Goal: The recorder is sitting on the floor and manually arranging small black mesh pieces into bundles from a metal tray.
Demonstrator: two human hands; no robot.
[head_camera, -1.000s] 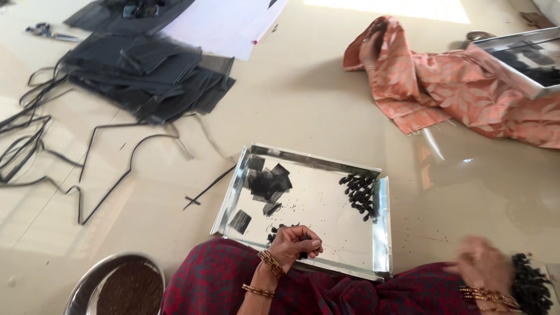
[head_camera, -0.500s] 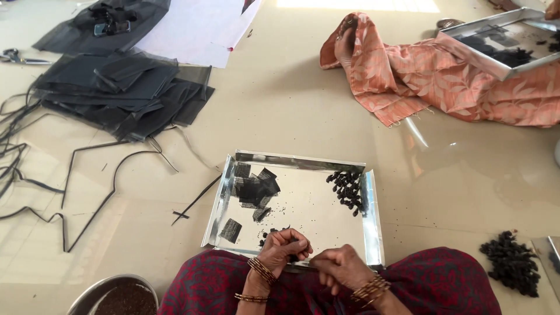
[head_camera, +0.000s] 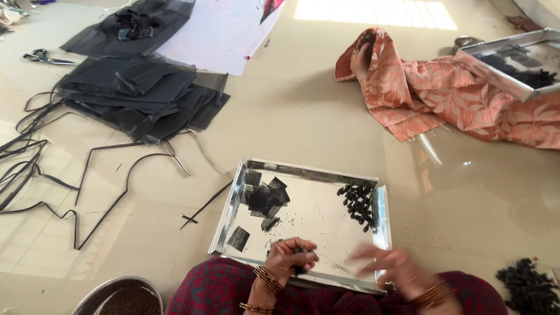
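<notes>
Head view looks down on your lap and a shiny square metal tray (head_camera: 303,175) at lower centre of the frame; your left hand (head_camera: 290,256) sits over the tray's near edge with its fingers (head_camera: 303,252) curled in tight, pinching a small dark piece (head_camera: 298,251) that shows only as a sliver between the fingertips and thumb; what kind of piece it is you cannot tell from here; your right hand (head_camera: 388,265) is just to the right of it, also over the near edge, blurred, its fingers spread loosely toward the left hand, and whether it holds anything cannot be told; the two hands are near but apart; gold bangles (head_camera: 267,279) ring the left wrist.

On the tray, a heap of small black mesh squares (head_camera: 265,195) lies in the upper left part, one single black square (head_camera: 238,238) lies by the left wall, and a cluster of small black beads (head_camera: 357,201) lies at the right side, well apart from your fingers; fine dark specks dot the tray floor between them.

Folded black net fabric (head_camera: 140,93) lies at upper left; scissors (head_camera: 41,56) lie at far left; black cords (head_camera: 35,175) trail beside; an orange patterned cloth (head_camera: 443,99) fills upper right; a second tray (head_camera: 513,64) rests on it; a round metal bowl (head_camera: 119,294) sits at lower left; a dark bead pile (head_camera: 528,286) sits at lower right.
</notes>
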